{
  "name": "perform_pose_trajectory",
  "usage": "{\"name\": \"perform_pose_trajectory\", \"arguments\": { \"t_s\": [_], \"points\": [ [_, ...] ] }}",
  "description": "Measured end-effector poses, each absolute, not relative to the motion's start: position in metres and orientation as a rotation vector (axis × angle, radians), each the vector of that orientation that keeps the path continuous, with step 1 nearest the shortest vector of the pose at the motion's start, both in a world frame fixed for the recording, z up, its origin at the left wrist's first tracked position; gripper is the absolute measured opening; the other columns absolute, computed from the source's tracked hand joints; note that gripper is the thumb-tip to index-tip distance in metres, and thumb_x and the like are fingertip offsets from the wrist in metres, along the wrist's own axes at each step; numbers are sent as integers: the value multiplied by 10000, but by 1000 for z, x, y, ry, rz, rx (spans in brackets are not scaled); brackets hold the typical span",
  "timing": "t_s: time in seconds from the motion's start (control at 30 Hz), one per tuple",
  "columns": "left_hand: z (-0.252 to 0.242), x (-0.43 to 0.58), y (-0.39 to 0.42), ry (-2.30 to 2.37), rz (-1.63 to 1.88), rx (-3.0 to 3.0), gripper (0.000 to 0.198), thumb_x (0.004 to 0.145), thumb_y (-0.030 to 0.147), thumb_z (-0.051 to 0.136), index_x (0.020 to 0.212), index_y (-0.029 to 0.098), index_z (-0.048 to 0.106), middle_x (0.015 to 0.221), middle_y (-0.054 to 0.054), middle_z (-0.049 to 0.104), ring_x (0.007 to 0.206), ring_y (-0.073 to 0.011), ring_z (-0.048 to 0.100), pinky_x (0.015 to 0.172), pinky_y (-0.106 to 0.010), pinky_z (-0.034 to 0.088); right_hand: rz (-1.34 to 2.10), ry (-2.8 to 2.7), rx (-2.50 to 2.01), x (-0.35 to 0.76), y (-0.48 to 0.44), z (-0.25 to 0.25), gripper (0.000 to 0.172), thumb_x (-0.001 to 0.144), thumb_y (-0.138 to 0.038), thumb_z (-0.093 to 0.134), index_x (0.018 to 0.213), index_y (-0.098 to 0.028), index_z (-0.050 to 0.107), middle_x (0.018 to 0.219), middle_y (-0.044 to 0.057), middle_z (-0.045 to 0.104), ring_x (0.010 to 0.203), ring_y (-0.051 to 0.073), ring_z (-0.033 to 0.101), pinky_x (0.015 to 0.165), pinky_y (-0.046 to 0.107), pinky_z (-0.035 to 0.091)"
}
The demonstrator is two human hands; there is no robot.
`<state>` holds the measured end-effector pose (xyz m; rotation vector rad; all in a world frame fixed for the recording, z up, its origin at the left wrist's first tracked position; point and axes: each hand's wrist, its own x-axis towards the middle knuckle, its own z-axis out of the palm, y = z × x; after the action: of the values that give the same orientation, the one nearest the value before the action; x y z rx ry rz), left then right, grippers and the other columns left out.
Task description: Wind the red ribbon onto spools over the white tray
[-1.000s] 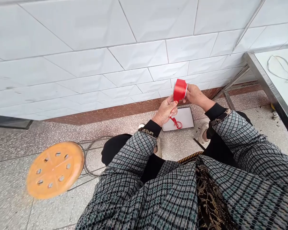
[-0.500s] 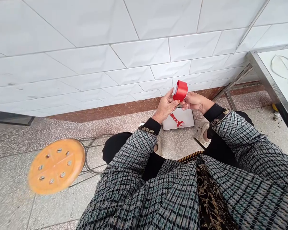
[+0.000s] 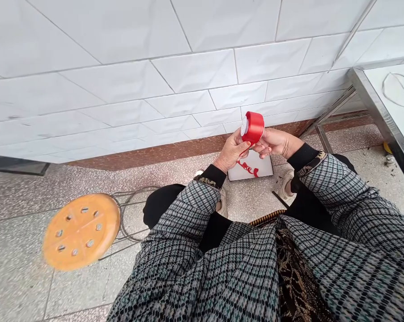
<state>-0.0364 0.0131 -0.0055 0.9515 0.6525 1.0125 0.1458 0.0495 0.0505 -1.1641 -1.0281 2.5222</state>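
Note:
A roll of red ribbon (image 3: 254, 127) on a white spool is up between my hands, its round end facing left. My left hand (image 3: 233, 150) grips it from the left and below, thumb against the ribbon. On the right, my right hand (image 3: 272, 142) curls its fingers at the spool's lower edge; part of them is hidden behind the roll. Below the hands, a loose length of red ribbon (image 3: 248, 168) lies twisted over a shallow white box (image 3: 234, 173) on the floor between my feet.
An orange round stool (image 3: 82, 230) with wire legs stands on the floor at left. White tiled wall (image 3: 195, 69) rises in front. A metal-framed table (image 3: 384, 109) with a thin wire loop (image 3: 398, 91) on it is at right.
The ribbon roll has turned slightly, showing more of its spool end. The loose ribbon over the box has shifted and uncurled. My right fingers have spread a little.

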Motion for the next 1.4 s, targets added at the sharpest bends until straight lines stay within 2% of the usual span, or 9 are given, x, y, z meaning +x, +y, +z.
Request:
{"name": "perform_pose_trajectory", "arguments": {
  "t_s": [0.17,0.33,0.53,0.67,0.73,0.9,1.07,1.17,1.4],
  "points": [
    [-2,-40,15,701,992,971,968,667,529,1058,1492,281,616,591,114,597,379,-44,344,433,-246,209,2538,-1056,-1195,147,48,52,499,1187,-484,406,798,-216,563,507,-86,392,404,57,164,488,197,513],
    [-5,-41,16,686,1004,945,1060,637,579,1059,1539,284,586,516,142,515,355,-47,305,433,-252,180,2511,-1140,-1164,145,44,47,524,1171,-534,438,788,-211,592,499,-58,459,392,68,274,515,207,535],
    [-12,-36,12,637,1045,867,775,711,614,1015,1303,261,661,471,155,443,329,-39,266,425,-243,162,2001,-1395,-1462,147,49,56,343,1100,-442,651,891,-172,676,672,59,709,467,125,560,544,266,526],
    [-12,-32,8,639,1056,777,605,744,654,983,1026,243,642,441,158,399,323,-32,222,412,-222,163,1356,-1698,-1520,154,53,62,50,1033,-205,693,1078,-192,678,714,-13,708,529,136,602,655,268,473],
    [-11,-29,6,632,1045,740,602,754,658,978,913,231,585,443,154,402,322,-25,219,408,-213,170,1106,-1875,-1511,155,53,62,101,983,-133,686,1058,-200,678,668,-26,664,615,178,637,738,291,463],
    [-9,-25,4,649,998,696,628,830,666,924,794,218,485,471,139,409,326,-18,258,412,-211,195,696,-2062,-1639,149,52,58,79,965,-110,634,976,-188,647,768,94,714,935,338,714,884,374,462],
    [-12,-21,5,637,1043,804,648,746,710,959,853,218,551,456,139,440,324,-25,274,421,-221,196,1088,-1811,-1537,147,54,48,232,1041,-103,604,840,-221,599,553,2,606,642,216,660,718,295,462],
    [-14,-21,8,713,1128,816,635,750,691,964,1013,219,631,462,147,455,332,-37,289,428,-235,169,1327,-1580,-1562,143,53,47,303,1058,-99,644,782,-212,591,560,-13,637,502,145,628,572,235,442],
    [-15,-27,16,727,1132,873,712,734,701,963,1189,220,701,453,137,470,335,-50,290,437,-265,133,1783,-1159,-1591,128,40,67,494,1205,-223,475,731,-170,604,534,-4,630,374,73,541,469,183,455]
  ]
}}
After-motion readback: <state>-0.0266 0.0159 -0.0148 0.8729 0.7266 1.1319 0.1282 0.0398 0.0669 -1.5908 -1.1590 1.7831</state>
